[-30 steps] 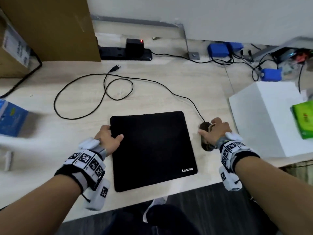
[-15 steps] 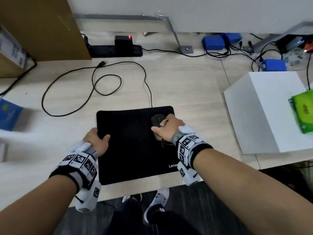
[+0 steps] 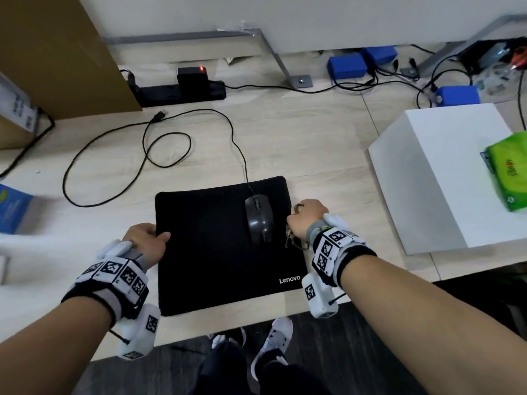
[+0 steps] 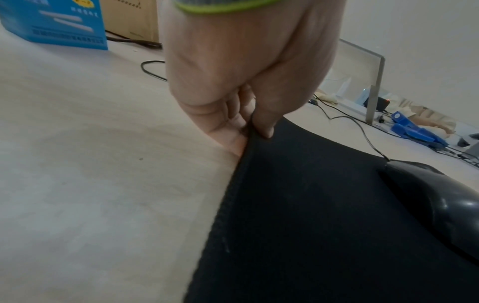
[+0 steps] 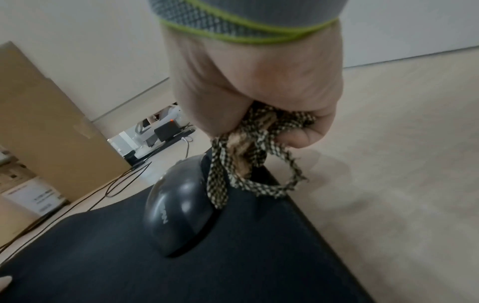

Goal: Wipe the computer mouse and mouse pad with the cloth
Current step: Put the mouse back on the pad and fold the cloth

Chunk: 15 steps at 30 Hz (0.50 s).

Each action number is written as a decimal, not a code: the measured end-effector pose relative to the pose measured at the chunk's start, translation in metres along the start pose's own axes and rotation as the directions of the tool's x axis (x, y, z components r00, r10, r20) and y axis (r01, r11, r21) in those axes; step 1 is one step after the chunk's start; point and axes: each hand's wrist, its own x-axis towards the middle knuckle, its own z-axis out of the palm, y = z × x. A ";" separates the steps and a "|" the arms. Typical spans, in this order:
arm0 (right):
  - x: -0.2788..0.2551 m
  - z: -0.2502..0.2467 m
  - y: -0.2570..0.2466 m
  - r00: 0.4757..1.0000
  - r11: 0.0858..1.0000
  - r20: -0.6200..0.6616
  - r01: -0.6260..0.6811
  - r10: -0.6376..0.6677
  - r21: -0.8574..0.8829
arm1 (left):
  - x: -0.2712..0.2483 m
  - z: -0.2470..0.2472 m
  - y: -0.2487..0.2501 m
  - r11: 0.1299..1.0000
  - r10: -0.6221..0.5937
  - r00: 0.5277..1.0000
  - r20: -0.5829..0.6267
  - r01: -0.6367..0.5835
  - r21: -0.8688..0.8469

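A black mouse pad (image 3: 211, 246) (image 4: 324, 225) (image 5: 103, 256) lies on the pale wooden desk (image 3: 299, 143) near its front edge. A dark grey wired mouse (image 3: 259, 218) (image 4: 440, 201) (image 5: 178, 207) rests on the pad's right half. My left hand (image 3: 147, 238) (image 4: 249, 127) pinches the pad's left edge, thumb on top. My right hand (image 3: 306, 220) (image 5: 259, 106), just right of the mouse at the pad's right edge, grips a bunched black-and-cream checked cloth (image 3: 292, 232) (image 5: 249, 164). A strip of the cloth hangs down against the mouse's side.
The mouse cable (image 3: 159, 149) loops across the desk behind the pad to a loose USB plug. A black power strip (image 3: 182, 91) and brown cardboard (image 3: 57, 52) stand at the back. A white box (image 3: 445, 172) with a green packet (image 3: 510, 172) sits right. A blue box (image 3: 12, 208) lies left.
My right hand carried the mouse from the desk onto the pad, let go of it and moved right to the pad's edge. My left hand kept its hold.
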 end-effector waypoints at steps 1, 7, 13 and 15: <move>0.001 -0.009 0.007 1.000 1.000 -0.019 0.000 0.001 0.020 | -0.001 0.006 0.006 0.999 0.020 1.000 0.016 -0.020 -0.047; 0.004 -0.072 0.051 0.981 0.997 -0.184 -0.054 0.063 0.052 | -0.017 0.061 0.064 0.963 0.167 0.977 0.131 -0.133 -0.235; 0.008 -0.097 0.084 0.960 0.982 -0.270 -0.020 0.071 0.189 | -0.037 0.082 0.094 0.959 0.250 0.965 0.080 -0.258 0.113; -0.003 -0.097 0.078 0.959 0.939 -0.281 0.057 0.043 0.339 | -0.057 0.077 0.095 0.887 0.432 0.902 0.002 -0.425 0.180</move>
